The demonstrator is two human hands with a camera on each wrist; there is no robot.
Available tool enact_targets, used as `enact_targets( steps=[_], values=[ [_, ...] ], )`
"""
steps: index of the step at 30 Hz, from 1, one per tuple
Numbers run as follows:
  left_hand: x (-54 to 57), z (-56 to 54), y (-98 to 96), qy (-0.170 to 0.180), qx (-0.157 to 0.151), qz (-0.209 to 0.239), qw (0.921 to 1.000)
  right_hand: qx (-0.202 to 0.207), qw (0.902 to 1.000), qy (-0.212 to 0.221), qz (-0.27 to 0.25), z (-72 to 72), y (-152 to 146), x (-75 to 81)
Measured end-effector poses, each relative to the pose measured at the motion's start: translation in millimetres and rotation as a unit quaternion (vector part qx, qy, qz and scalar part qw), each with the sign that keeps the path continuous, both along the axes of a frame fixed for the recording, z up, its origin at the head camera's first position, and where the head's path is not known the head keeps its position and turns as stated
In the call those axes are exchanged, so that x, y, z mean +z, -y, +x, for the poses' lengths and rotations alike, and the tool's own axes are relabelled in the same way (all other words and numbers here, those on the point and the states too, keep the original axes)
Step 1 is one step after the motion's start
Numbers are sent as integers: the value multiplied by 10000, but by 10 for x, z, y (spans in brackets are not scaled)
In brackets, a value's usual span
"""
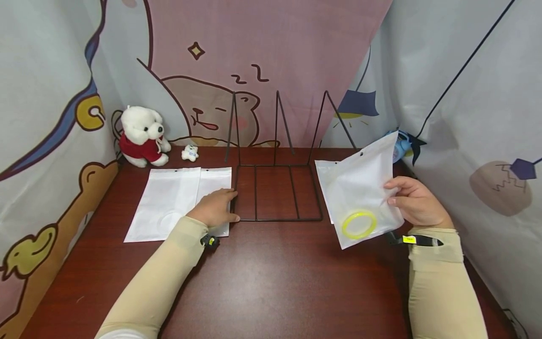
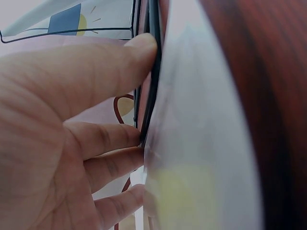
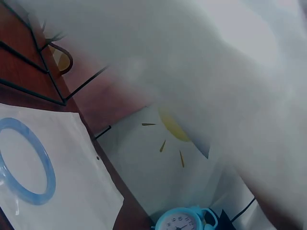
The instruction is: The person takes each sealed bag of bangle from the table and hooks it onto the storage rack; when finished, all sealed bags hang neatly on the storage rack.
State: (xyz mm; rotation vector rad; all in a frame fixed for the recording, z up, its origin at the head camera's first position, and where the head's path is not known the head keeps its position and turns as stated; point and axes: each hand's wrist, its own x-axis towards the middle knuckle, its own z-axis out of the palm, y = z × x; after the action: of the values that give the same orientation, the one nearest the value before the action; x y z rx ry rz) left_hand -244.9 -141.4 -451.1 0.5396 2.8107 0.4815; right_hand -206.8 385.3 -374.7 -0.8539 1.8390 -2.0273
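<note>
My right hand [image 1: 419, 202] pinches the right edge of a white flat plastic bag [image 1: 366, 176], with a hang hole at its top and a yellow ring [image 1: 359, 225] showing through its front. It is held tilted above another white bag [image 1: 325, 181], in which the right wrist view shows a blue ring [image 3: 48, 179]. At the left side of a black wire rack [image 1: 277, 220], my left hand [image 1: 217, 207] touches the bar with thumb and fingers spread along it and fairly straight. Under that hand and forearm, two overlapping white bags [image 1: 169, 188] lie flat, partly covered.
A white plush bear [image 1: 141, 136] in red sits at the back left beside a tiny white bear figure [image 1: 190, 152]. A light blue alarm clock [image 3: 180, 220] stands at the back right, partly behind the held bag. Printed cloth walls enclose the brown table [image 1: 262, 282].
</note>
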Motion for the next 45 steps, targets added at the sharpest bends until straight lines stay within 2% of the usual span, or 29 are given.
enact_targets(
  steps=[6, 10, 17, 19, 21, 24, 26, 28, 38, 41, 45],
  values=[
    [6, 1, 0, 13, 4, 29, 10000, -174, 9998, 47, 79, 14, 30, 8],
    [8, 1, 0, 38, -1, 31, 10000, -562, 9982, -26, 215, 14, 63, -4],
    [-2, -8, -1, 23, -15, 44, 10000, -1182, 9911, -405, 457, -54, 208, -51],
    [-4, -7, 1, 31, -12, 45, 10000, -1470, 9860, -491, 616, -73, 259, -66],
    [-4, -6, 2, 33, -13, 56, 10000, -1840, 9769, -613, 895, -89, 303, -83],
    [-4, -3, 8, 30, -8, 60, 10000, -2406, 9549, -838, 1525, -114, 356, -107],
    [-7, -5, 10, 12, -9, 53, 10000, -2637, 9418, -923, 1871, -134, 384, -124],
    [-11, -8, 9, 9, -9, 40, 10000, -2744, 9336, -926, 2110, -149, 409, -142],
    [-6, -10, 1, 60, 14, 49, 10000, -2959, 9181, -557, 2577, -163, 472, -205],
    [2, -12, 3, 82, 28, 60, 9999, -2925, 9199, -388, 2584, -169, 477, -226],
    [3, -13, 6, 93, 25, 60, 9999, -3040, 9140, -363, 2663, -180, 484, -254]
  ],
)
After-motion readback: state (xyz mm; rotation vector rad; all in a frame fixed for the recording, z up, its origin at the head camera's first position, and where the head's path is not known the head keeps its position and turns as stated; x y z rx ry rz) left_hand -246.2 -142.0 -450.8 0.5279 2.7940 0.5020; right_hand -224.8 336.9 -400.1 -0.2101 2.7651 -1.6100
